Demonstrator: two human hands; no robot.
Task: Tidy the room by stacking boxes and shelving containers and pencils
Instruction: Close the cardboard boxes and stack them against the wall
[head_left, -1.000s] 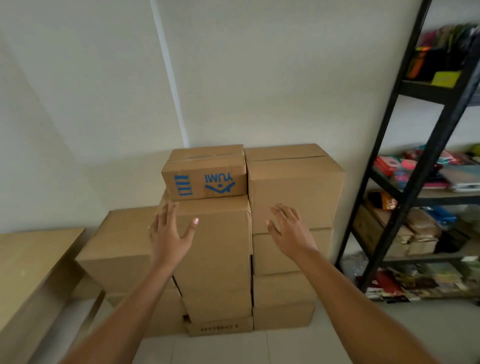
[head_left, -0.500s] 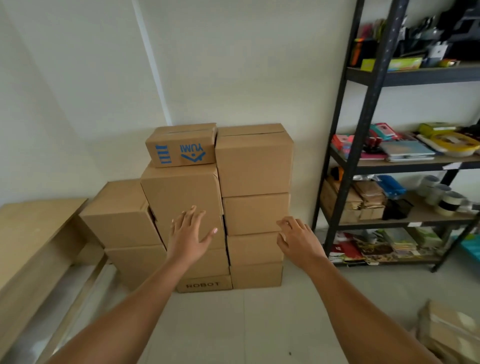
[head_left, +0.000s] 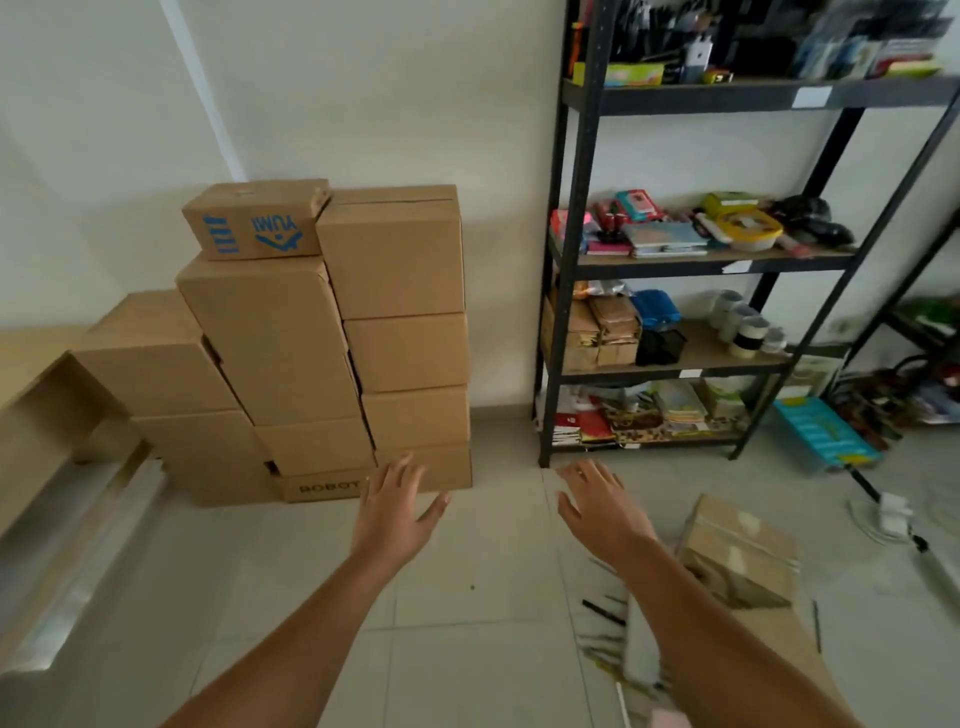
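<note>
Nearest, on the floor tiles at the lower right, several pencils lie scattered beside a taped cardboard box. Above the floor both arms reach forward: the left hand and the right hand are empty, fingers spread and relaxed, touching nothing. Beyond them, against the wall, stand the stacked boxes in three columns; a small box printed "YUMI" tops the middle column. To the right stands a black shelf unit. Its middle shelf carries a yellow-lidded container, contents hidden, and books; the shelf below holds a blue container, brown packets and cups.
</note>
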